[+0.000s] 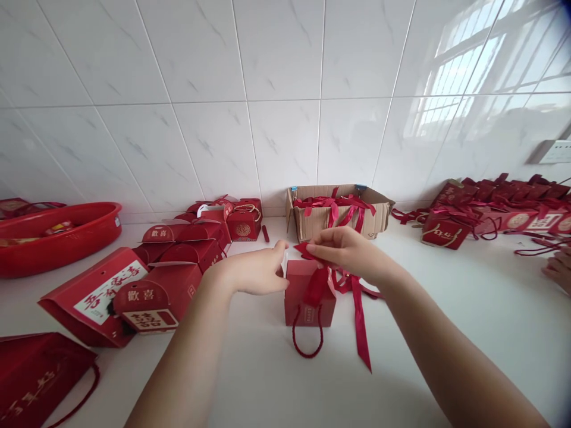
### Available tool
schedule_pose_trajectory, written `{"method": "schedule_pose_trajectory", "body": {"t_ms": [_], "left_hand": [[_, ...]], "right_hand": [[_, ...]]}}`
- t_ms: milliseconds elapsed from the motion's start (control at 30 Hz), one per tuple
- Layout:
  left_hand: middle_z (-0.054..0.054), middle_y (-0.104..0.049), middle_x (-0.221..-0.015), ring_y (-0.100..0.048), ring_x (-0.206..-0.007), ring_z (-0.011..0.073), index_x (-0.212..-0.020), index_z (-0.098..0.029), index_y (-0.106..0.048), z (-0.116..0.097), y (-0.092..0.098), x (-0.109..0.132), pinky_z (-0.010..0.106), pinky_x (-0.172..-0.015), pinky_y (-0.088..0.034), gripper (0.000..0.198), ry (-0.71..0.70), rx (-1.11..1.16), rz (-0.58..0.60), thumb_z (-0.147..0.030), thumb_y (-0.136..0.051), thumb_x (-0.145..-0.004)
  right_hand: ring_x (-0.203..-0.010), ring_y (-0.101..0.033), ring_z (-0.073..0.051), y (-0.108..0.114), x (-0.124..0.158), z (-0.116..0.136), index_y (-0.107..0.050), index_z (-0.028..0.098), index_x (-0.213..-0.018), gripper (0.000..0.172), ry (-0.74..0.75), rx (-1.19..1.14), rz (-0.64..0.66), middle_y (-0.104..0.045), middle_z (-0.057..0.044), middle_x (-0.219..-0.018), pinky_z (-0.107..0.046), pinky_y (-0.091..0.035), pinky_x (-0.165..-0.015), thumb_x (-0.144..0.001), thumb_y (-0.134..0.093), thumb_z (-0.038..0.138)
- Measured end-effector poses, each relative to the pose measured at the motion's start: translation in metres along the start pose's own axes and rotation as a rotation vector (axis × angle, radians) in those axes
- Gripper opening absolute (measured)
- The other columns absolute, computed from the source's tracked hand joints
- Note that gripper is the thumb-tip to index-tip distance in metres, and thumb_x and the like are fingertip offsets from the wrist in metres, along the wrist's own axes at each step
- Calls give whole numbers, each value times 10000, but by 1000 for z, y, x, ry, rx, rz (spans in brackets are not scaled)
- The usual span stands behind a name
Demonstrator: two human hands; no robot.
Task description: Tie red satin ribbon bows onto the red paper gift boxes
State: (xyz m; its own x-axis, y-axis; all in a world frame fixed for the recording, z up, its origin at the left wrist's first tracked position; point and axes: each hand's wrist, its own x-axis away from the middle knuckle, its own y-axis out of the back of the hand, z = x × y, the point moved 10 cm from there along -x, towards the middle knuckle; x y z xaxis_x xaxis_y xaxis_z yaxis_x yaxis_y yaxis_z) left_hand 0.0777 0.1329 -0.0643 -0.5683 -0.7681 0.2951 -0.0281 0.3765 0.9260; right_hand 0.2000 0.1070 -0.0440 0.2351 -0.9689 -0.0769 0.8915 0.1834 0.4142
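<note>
A small red gift box [294,297] with a twisted red cord handle [307,355] stands upright on the white table before me. My left hand [259,270] is closed on the box's left side, thumb at the near edge; the far fingers are partly hidden. Above the box's top, my right hand [339,248] pinches a dark red ribbon [316,288], part of which hangs over the front. A pointed red end sticks out left of those fingertips. More ribbon [360,324] trails on the table to the right of the box.
Behind stands a cardboard box [368,223] full of red ribbons. Several red gift boxes [178,270] crowd the left, beside a red plastic basin [80,229]. Ribboned boxes [504,217] line the right back. Another person's hand [559,270] shows at the right edge.
</note>
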Motion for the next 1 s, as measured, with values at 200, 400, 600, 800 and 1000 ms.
{"method": "schedule_pose_trajectory", "body": {"t_ms": [200,400,600,800,1000], "left_hand": [[-9,-542,-705,-437,-507,145,-1138,-233,-420,4,-5,0,251,-449,-296,440,26,-2,75,-407,-461,-736],[-16,-537,-677,-418,-499,143,-1166,-226,-374,1,-7,0,246,-440,-290,477,12,23,85,-398,-468,-731],[-3,-573,-714,-465,-526,156,-1194,-231,-368,1,-7,0,246,-456,-309,518,11,31,93,-399,-480,-717],[1,-590,-733,-488,-544,169,-1288,-241,-311,0,-6,0,250,-455,-312,608,12,19,101,-415,-468,-727],[9,-631,-779,-512,-553,168,-1274,-244,-322,1,-7,0,250,-468,-322,593,11,29,102,-451,-475,-740]], "right_hand": [[-403,-314,-60,-24,-7,-13,-479,180,-574,310,-72,102,74,-406,57,-458,-234,-210,-419,-801,-528,385],[-360,-334,-62,-33,-8,-9,-464,185,-564,282,-72,119,90,-394,77,-376,-241,-258,-454,-813,-489,315],[-351,-352,-70,-33,-8,-13,-462,193,-578,292,-93,55,119,-404,77,-366,-241,-255,-445,-812,-498,364],[-369,-361,-70,-33,-10,-16,-467,185,-527,276,-113,101,82,-442,55,-384,-238,-281,-442,-774,-510,300],[-469,-455,-86,-38,-18,-21,-534,170,-548,241,-58,109,47,-592,4,-571,-222,-330,-453,-752,-519,298]]}}
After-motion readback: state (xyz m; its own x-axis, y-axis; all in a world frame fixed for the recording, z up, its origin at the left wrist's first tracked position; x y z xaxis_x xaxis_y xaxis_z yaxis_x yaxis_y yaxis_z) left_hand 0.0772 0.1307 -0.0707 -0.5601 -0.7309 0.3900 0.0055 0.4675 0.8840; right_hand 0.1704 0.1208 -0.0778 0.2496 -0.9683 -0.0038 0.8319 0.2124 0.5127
